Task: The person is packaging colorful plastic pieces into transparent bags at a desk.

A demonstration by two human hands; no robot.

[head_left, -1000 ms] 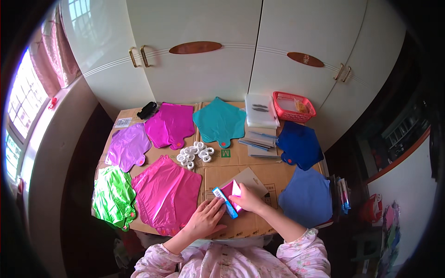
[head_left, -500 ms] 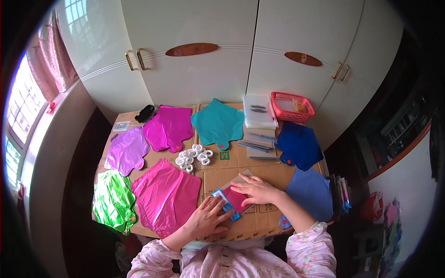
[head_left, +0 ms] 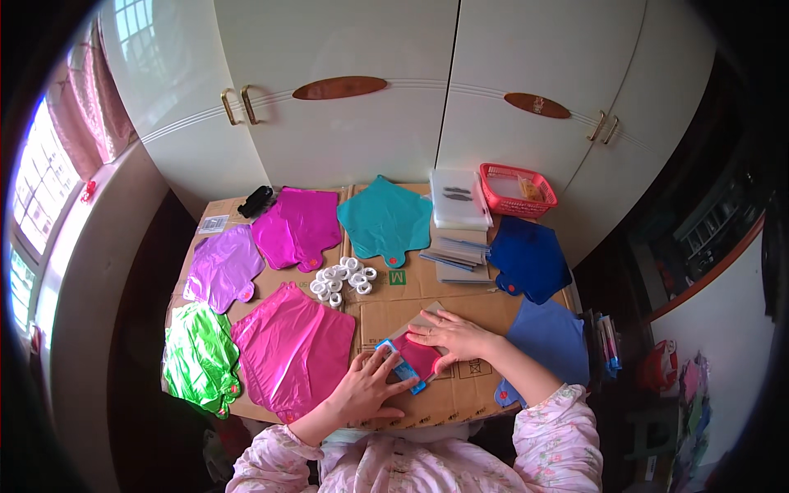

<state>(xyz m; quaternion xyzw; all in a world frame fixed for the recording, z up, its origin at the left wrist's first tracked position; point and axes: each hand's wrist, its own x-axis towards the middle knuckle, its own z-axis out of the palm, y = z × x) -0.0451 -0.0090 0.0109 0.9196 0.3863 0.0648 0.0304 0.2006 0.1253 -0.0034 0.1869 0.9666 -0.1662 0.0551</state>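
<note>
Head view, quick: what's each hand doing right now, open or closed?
Left hand: open, resting on the blue strip.
Right hand: open, resting on the pink sheet.

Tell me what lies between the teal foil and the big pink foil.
White rings lie clustered there on the cardboard, in the head view.

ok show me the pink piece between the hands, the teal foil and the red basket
Pink piece (head_left: 418, 358), head view: uncovered middle
Teal foil (head_left: 385, 218), head view: centre
Red basket (head_left: 518, 206), head view: front wall
</note>
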